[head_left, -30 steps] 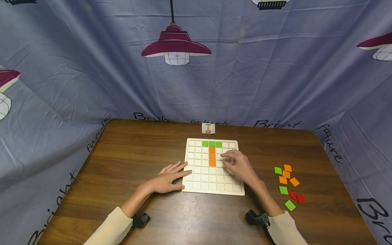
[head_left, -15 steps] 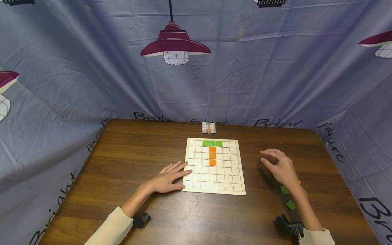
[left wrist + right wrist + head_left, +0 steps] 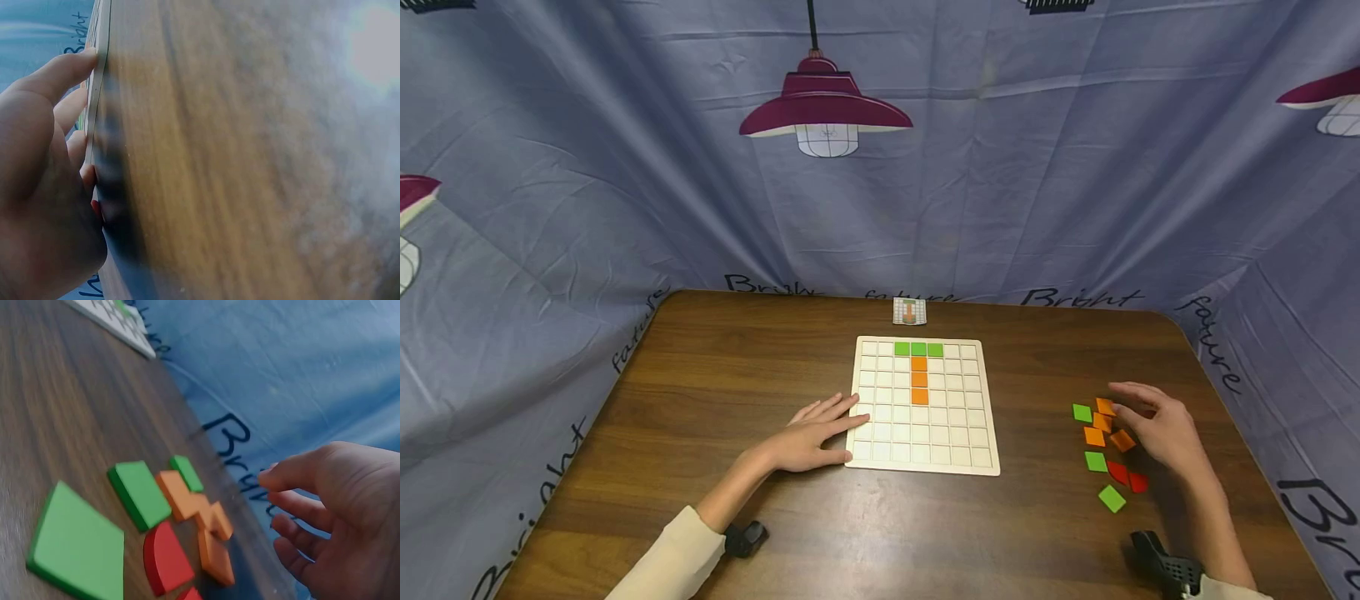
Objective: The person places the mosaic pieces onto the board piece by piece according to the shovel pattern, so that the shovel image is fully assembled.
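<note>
A pale gridded board (image 3: 893, 433) lies on the table in the head view. Three green tiles (image 3: 918, 349) form a row in its top line, and three orange tiles (image 3: 919, 379) run down below the middle one. My left hand (image 3: 808, 442) rests with spread fingers on the board's left edge. Far to the right, my right hand (image 3: 1165, 429) hovers by several loose orange square tiles (image 3: 1093, 436), thumb and fingers apart and nothing between them. Loose green tiles (image 3: 140, 494) and red curved-edge tiles (image 3: 167, 557) lie around them in the right wrist view.
Behind the board, a small printed card (image 3: 910, 312) shows a grid with a coloured figure. The wooden table (image 3: 737, 358) ends at a blue curtain (image 3: 1000, 208) that hangs around its back and sides.
My right hand has left the board and travelled right to the loose tiles, uncovering the board's right part. My left hand has stayed at the board's edge.
</note>
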The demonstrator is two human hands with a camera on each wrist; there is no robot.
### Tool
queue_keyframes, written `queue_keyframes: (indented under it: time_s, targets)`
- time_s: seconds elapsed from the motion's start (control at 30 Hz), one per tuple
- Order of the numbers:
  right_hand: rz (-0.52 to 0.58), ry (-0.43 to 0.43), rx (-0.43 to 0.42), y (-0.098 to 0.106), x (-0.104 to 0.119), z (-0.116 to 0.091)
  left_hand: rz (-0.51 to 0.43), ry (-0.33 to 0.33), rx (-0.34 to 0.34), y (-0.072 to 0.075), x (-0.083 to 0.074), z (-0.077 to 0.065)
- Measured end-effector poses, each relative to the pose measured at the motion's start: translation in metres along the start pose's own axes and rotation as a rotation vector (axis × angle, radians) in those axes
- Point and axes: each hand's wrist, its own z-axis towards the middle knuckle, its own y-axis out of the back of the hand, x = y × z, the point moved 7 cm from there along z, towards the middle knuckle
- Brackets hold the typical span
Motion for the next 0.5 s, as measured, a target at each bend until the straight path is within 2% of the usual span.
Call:
queue_keyframes:
  time_s: [0.2,0.5]
  targets:
    - [0.016,-0.008,0.028,-0.007,-0.017,0.003,-0.001,0.008,0.001,0.000,0.000,-0.001]
    - [0.044,-0.098,0.060,-0.018,-0.038,0.004,0.007,0.029,0.023,-0.001,0.002,-0.001]
